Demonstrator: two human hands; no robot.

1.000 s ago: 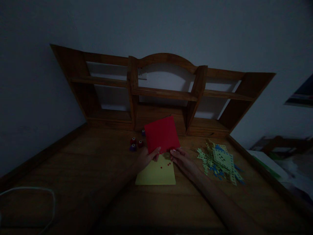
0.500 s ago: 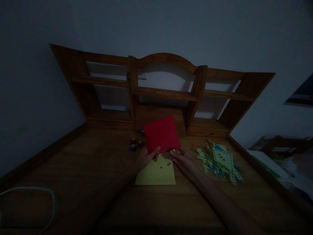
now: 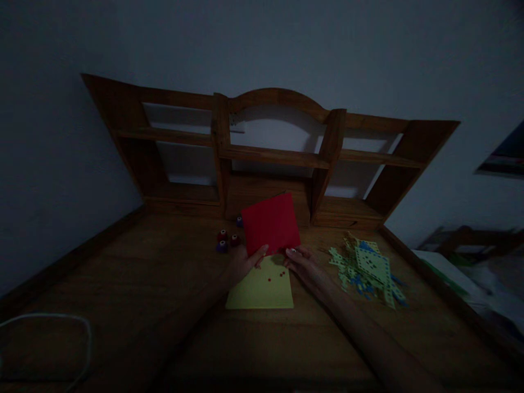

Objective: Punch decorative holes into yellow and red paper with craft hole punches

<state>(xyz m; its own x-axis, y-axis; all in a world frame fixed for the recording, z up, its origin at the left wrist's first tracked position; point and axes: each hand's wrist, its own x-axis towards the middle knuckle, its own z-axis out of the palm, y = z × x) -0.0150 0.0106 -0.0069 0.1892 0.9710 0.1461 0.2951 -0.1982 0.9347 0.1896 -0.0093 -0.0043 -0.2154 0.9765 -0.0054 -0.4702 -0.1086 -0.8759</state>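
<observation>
A sheet of red paper [image 3: 271,221] is raised at a slant, with small holes along its lower edge. My left hand [image 3: 246,265] pinches its lower left edge between thumb and fingers. At the lower right corner, my right hand [image 3: 301,261] is closed around a small craft punch [image 3: 293,250], mostly hidden by the fingers, at the paper's edge. Beneath both hands lies a yellow sheet [image 3: 260,292] with several tiny red paper bits [image 3: 269,280] on it. To the left stand several small punches [image 3: 222,246], red and purple with pale round tops.
A pile of punched yellow-green and blue paper pieces [image 3: 370,267] lies right of my right hand. Behind the desk top [image 3: 164,262] rises a wooden shelf unit [image 3: 278,158]. A white cable [image 3: 88,333] loops at the lower left. The room is dim.
Both hands and the red paper stay almost in place. My right fingers have shifted slightly around the punch, and the red paper's right edge has moved a little.
</observation>
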